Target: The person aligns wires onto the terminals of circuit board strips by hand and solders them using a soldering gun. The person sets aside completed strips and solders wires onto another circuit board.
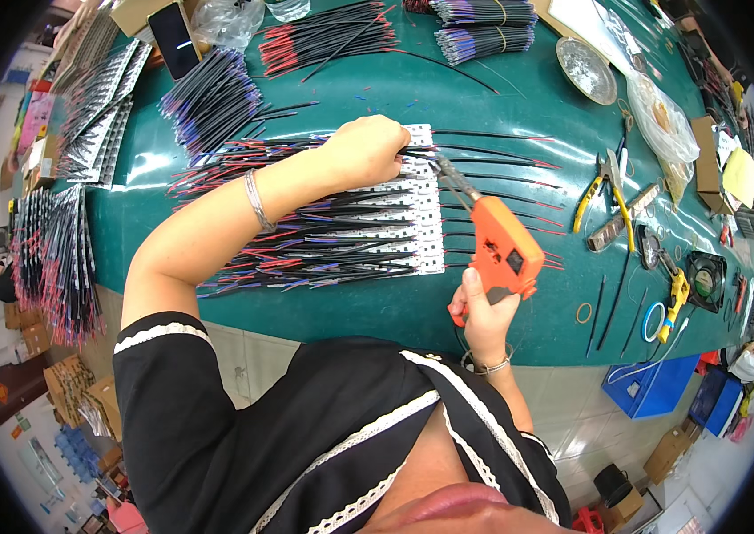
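Note:
A row of white circuit strips [430, 233] lies on the green table, with black wires [332, 231] tipped red and blue across it. More black wires [506, 199] stick out past its right edge. My right hand [489, 322] is closed round the handle of an orange soldering gun [508, 247]. The gun's metal tip points up and left and comes close to the strips' upper right edge. Right beside that tip, the closed fingers of my left hand [364, 151] pinch a black wire at the strips; the fingertips are partly hidden.
Bundles of black wires [328, 40] lie along the far side, near a phone [173, 40]. To the right are a metal dish [586, 69], yellow-handled cutters [605, 191], a plastic bag [664, 116] and a small fan [706, 280]. Wired strips [56, 262] hang over the left edge.

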A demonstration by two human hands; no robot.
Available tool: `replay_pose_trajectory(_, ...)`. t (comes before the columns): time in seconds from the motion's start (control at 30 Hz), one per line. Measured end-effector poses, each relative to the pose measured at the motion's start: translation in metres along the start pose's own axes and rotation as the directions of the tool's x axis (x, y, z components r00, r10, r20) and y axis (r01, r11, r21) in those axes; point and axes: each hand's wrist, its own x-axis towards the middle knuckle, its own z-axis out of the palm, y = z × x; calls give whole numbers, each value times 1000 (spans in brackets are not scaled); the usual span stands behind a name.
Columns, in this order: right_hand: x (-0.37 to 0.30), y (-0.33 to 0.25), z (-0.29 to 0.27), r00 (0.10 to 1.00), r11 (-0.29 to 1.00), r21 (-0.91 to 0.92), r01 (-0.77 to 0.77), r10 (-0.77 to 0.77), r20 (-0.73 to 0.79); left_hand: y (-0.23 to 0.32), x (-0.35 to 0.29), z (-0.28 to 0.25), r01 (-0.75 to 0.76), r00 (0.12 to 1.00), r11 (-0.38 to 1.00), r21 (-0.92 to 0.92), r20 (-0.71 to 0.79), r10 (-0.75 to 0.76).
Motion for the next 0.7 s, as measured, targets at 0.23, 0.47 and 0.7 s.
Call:
replay_pose_trajectory(0.23,16,-18,-8,997,994,89,66,-61,-52,-9,-2,3,-77,997,997,-26,-26,76)
replay_pose_trajectory(0.47,32,-20,-9,993,992,28,121,-121,-12,-22,-19,5,-249,949,932,-263,-256,181)
replay_pose_trajectory(0.7,35,-14,-4,995,995,-1,103,-103,12,-15,-7,-18,-45,975,981,-187,-221,3)
